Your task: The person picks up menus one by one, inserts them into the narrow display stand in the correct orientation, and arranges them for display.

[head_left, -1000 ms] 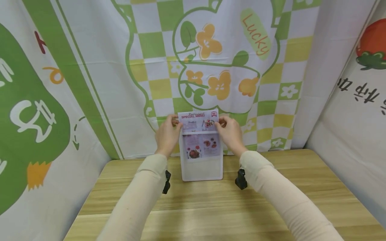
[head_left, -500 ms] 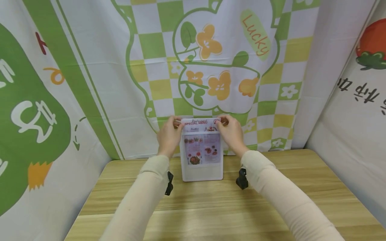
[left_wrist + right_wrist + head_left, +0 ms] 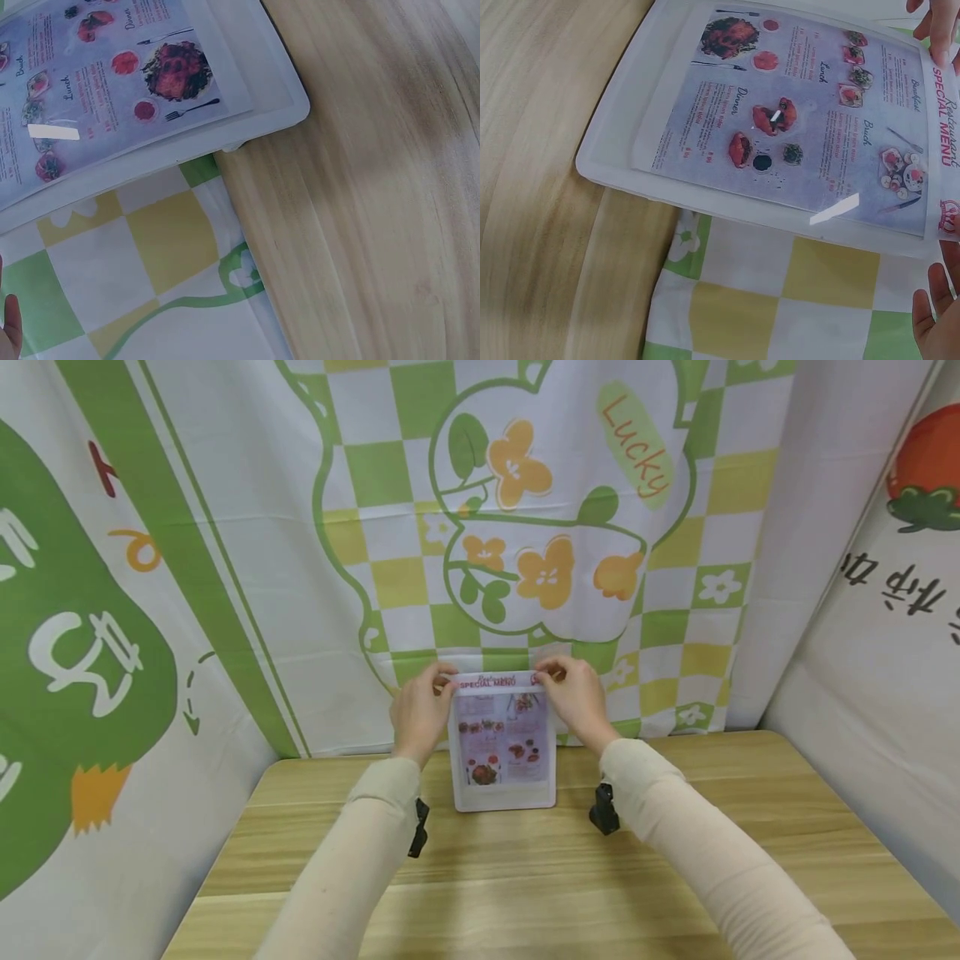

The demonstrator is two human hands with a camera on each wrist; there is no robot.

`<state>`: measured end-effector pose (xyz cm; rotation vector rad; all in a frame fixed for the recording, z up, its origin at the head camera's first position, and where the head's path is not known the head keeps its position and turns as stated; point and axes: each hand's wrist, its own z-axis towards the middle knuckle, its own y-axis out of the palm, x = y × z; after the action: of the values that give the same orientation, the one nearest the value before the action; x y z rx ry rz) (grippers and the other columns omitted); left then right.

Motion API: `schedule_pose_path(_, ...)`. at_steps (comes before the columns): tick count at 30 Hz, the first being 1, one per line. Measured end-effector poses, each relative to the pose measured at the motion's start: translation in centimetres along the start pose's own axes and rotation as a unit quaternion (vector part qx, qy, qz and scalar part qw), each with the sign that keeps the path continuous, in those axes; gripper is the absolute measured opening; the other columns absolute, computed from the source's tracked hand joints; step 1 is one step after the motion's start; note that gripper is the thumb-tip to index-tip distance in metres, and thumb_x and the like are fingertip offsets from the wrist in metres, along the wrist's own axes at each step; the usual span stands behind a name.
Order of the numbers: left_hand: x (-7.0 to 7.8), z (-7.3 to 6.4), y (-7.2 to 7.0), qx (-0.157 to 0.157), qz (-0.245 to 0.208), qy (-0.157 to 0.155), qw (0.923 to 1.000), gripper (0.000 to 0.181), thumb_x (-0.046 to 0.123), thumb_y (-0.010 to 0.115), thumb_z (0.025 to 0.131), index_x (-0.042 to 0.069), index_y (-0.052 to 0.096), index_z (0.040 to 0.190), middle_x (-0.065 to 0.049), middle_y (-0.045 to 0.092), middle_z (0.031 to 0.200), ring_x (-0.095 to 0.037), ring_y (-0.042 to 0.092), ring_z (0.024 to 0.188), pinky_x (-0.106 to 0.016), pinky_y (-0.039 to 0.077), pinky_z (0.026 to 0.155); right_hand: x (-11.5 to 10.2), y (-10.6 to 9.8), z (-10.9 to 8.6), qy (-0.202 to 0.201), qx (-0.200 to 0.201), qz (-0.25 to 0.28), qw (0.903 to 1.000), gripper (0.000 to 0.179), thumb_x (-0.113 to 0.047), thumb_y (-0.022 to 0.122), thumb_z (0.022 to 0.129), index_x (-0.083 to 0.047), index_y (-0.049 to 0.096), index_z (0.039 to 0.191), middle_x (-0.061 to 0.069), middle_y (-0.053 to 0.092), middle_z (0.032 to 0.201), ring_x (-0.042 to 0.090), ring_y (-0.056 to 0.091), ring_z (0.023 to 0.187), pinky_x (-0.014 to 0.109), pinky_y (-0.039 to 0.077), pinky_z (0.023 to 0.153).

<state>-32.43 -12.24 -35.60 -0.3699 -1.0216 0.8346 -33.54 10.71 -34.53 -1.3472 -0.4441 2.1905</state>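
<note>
A printed menu sheet headed "Special Menu" (image 3: 501,743) sits mostly inside a white-rimmed clear frame (image 3: 504,799) that stands upright on the table. Only the heading strip shows above the frame's top rim. My left hand (image 3: 422,710) pinches the sheet's top left corner, and my right hand (image 3: 576,700) pinches its top right corner. In the right wrist view the menu (image 3: 780,120) lies behind the clear front, with a pale band between its lower edge and the frame's bottom. The left wrist view catches the frame's lower corner (image 3: 289,112) and little of the hand.
A wood-grain table (image 3: 480,877) extends toward me. Close behind the frame hangs a green and yellow checked curtain (image 3: 397,581) with flowers. Printed cloth (image 3: 225,827) also hangs along the left side, and more on the right.
The menu sheet has slid down into the frame, so less of it shows above the top rim. Both hands have moved down with it; the frame has stayed in place.
</note>
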Motion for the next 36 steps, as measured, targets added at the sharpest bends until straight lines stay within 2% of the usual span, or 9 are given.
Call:
schedule_pose_path(7, -0.3, -0.4, -0.1, -0.003, 0.030, -0.003, 0.9995, 0.013, 0.028, 0.070, 0.093, 0.020, 0.074, 0.103, 0.002, 0.072, 0.105, -0.019, 0.064, 0.089, -0.036, 0.051, 0.069, 0.6, 0.3, -0.5, 0.008, -0.009, -0.019, 0.9997, 0.011, -0.015, 0.070, 0.093, -0.010, 0.074, 0.103, 0.005, 0.069, 0.100, 0.023, 0.057, 0.095, 0.040, 0.047, 0.085)
schedule_pose_path(12, -0.6, -0.7, -0.2, -0.011, 0.047, -0.002, 0.9988, 0.015, 0.029, 0.069, 0.094, 0.020, 0.074, 0.105, -0.001, 0.071, 0.108, -0.020, 0.063, 0.091, -0.037, 0.050, 0.073, 0.9, 0.4, -0.7, 0.009, -0.016, -0.031, 0.9993, 0.012, -0.017, 0.070, 0.093, -0.011, 0.074, 0.102, 0.006, 0.067, 0.105, 0.024, 0.057, 0.098, 0.042, 0.047, 0.084)
schedule_pose_path(21, -1.1, -1.2, -0.1, -0.016, 0.065, 0.013, 0.9977, 0.020, 0.032, 0.068, 0.095, 0.023, 0.075, 0.111, -0.001, 0.071, 0.109, -0.020, 0.064, 0.090, -0.038, 0.049, 0.072, 1.5, 0.5, -1.2, -0.001, -0.019, -0.035, 0.9992, 0.015, -0.016, 0.071, 0.092, -0.009, 0.075, 0.105, 0.010, 0.067, 0.108, 0.027, 0.057, 0.098, 0.043, 0.047, 0.081)
schedule_pose_path(25, -1.4, -1.5, 0.0, -0.015, 0.058, 0.021, 0.9980, 0.024, 0.032, 0.067, 0.095, 0.022, 0.073, 0.117, -0.002, 0.070, 0.113, -0.020, 0.065, 0.091, -0.038, 0.050, 0.075, 1.7, 0.4, -1.3, -0.013, -0.026, -0.033, 0.9990, 0.018, -0.015, 0.070, 0.093, -0.009, 0.073, 0.110, 0.011, 0.066, 0.113, 0.027, 0.058, 0.100, 0.044, 0.048, 0.082)
schedule_pose_path(32, -2.4, -2.5, 0.0, -0.009, 0.028, 0.030, 0.9991, 0.032, 0.023, 0.068, 0.095, 0.017, 0.066, 0.126, -0.001, 0.069, 0.118, -0.020, 0.064, 0.094, -0.039, 0.049, 0.080, 2.0, 0.1, -1.9, -0.039, -0.022, -0.002, 0.9990, 0.029, -0.009, 0.070, 0.092, -0.004, 0.068, 0.121, 0.015, 0.062, 0.128, 0.030, 0.059, 0.110, 0.049, 0.044, 0.099)
schedule_pose_path(36, -3.1, -3.4, 0.1, -0.004, 0.013, 0.031, 0.9994, 0.032, 0.021, 0.068, 0.095, 0.015, 0.066, 0.126, -0.001, 0.070, 0.116, -0.022, 0.064, 0.094, -0.039, 0.048, 0.079, 2.4, -0.2, -2.8, -0.034, -0.007, 0.026, 0.9991, 0.030, -0.008, 0.067, 0.094, -0.002, 0.066, 0.122, 0.015, 0.062, 0.126, 0.031, 0.057, 0.111, 0.048, 0.046, 0.095)
